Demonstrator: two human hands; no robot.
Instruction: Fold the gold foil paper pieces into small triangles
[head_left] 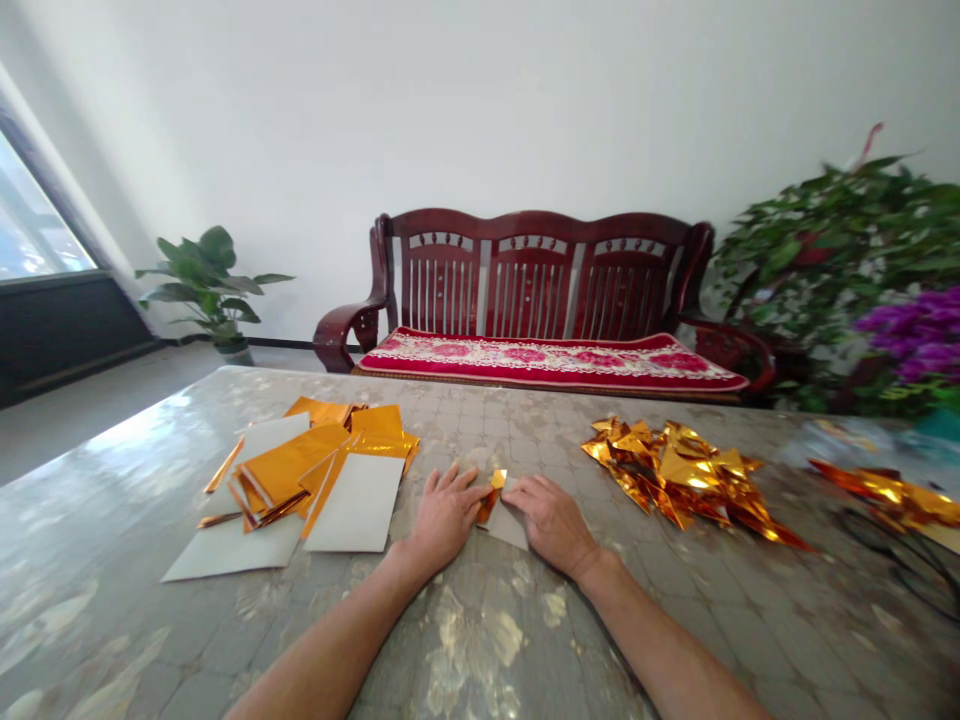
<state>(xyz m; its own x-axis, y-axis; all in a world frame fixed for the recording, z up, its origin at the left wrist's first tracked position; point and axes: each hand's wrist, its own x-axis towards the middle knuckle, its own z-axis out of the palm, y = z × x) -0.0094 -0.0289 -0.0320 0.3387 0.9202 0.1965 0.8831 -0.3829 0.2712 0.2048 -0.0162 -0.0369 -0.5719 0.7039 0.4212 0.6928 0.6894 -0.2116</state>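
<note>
Patterned tabletop; gold-and-white sheet, partly hidden beneath both hands.

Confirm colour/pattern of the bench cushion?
Red, with a cream pattern and pinkish-red flowers; the bench cushion shows in the head view.

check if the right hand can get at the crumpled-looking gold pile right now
Probably yes: the gold pile lies to the right hand's right, with nothing visible standing between them, though that hand is presently at the small folded sheet.
</note>
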